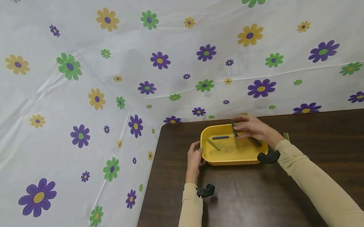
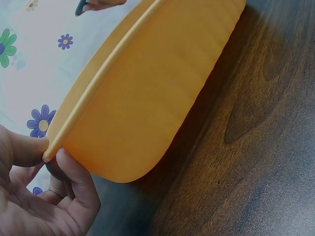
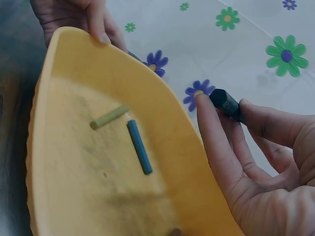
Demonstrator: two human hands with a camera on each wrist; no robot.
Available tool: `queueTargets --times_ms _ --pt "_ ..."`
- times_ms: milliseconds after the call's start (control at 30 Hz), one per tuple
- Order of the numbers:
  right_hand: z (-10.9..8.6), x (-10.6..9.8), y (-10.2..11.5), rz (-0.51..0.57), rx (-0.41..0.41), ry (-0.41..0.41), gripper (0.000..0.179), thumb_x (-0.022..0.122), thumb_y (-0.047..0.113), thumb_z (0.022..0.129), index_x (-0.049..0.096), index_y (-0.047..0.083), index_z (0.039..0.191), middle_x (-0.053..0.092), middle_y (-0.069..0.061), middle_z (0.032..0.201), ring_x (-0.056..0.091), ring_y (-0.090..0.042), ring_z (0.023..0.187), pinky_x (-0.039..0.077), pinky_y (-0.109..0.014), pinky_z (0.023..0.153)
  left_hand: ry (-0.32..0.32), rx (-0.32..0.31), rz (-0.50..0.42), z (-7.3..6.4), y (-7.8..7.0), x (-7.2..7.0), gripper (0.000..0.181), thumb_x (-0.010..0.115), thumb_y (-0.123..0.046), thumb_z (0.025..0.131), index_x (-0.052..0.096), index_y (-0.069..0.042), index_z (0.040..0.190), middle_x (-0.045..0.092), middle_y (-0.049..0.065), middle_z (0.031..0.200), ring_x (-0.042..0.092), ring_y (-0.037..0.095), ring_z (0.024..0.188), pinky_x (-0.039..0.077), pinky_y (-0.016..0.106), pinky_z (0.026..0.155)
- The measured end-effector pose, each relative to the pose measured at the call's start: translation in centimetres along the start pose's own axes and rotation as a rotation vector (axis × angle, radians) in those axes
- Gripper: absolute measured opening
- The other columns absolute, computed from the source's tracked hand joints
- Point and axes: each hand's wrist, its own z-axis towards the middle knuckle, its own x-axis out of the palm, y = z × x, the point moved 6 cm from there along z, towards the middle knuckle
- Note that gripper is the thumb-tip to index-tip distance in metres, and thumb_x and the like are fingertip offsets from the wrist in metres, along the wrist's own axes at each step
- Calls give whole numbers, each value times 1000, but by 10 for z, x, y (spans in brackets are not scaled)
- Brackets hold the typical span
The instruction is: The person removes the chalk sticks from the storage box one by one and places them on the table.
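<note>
I see the right hand (image 1: 252,128) pinching a dark green hexagonal stick (image 3: 225,104) between thumb and fingers, up near the far rim of a yellow tub (image 1: 229,155). The left hand (image 1: 194,157) pinches the rim at the tub's left end. Inside the tub, an olive stick (image 3: 110,117) lies slantwise toward that end, with a blue stick (image 3: 140,147) just beside it. My view of a dark object (image 1: 255,141) at the right end is too obstructed to identify it. The tub rests on the dark wooden surface (image 1: 242,203), near its far-left corner. Right of the tub, small olive pieces (image 1: 286,136) show past the right sleeve (image 1: 316,183). A flower-printed white sheet (image 1: 140,29) backs the surface's far edge.
</note>
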Motion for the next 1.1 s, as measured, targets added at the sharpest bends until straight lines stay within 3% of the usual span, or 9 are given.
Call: queueTargets --times_ms 133,367,633,767,867,967,1100 --pt "-6 -13 4 -9 -9 -6 66 54 1 106 20 0 163 20 -31 160 62 -14 106 57 -43 93 5 1 -3 -2 -1 0 38 53 -15 106 58 -9 144 61 24 114 56 22 78 46 24 57" --pt "-23 -42 9 -19 5 -58 69 57 3 106 20 1 164 18 -27 164 56 -23 119 54 -43 97 6 -9 1 -2 -2 1 38 54 -14 106 58 -9 143 61 21 110 55 20 76 47 25 57" --pt "-40 -73 8 -61 -11 -79 73 59 8 106 16 0 164 13 -29 166 64 -11 103 53 -44 98 0 -12 4 0 0 -1 39 54 -14 106 57 -9 144 61 21 113 56 21 78 47 25 58" --pt "-47 -88 5 -66 -25 -107 71 59 7 106 17 1 164 29 -24 156 65 -11 101 55 -43 95 -3 -17 1 1 0 -2 39 54 -14 105 58 -9 144 60 23 116 56 23 80 47 25 58" --pt "-52 -98 3 -51 -33 -131 70 60 7 105 22 3 163 45 -11 138 67 -11 98 57 -42 92 -2 -16 1 1 0 -2 39 54 -15 106 57 -10 144 60 23 116 56 22 79 47 25 58" --pt "-59 -106 2 -30 -43 -141 70 61 6 105 23 3 163 50 -4 125 68 -11 97 57 -43 91 2 -10 6 0 -1 -1 39 53 -15 107 57 -10 145 61 23 115 55 19 75 47 24 57" --pt "-68 -117 -2 -2 -43 -172 66 61 4 104 28 5 161 46 -9 129 69 -11 95 58 -43 90 6 -8 5 -1 -1 0 38 52 -15 107 57 -10 145 61 25 113 53 16 70 46 24 56"
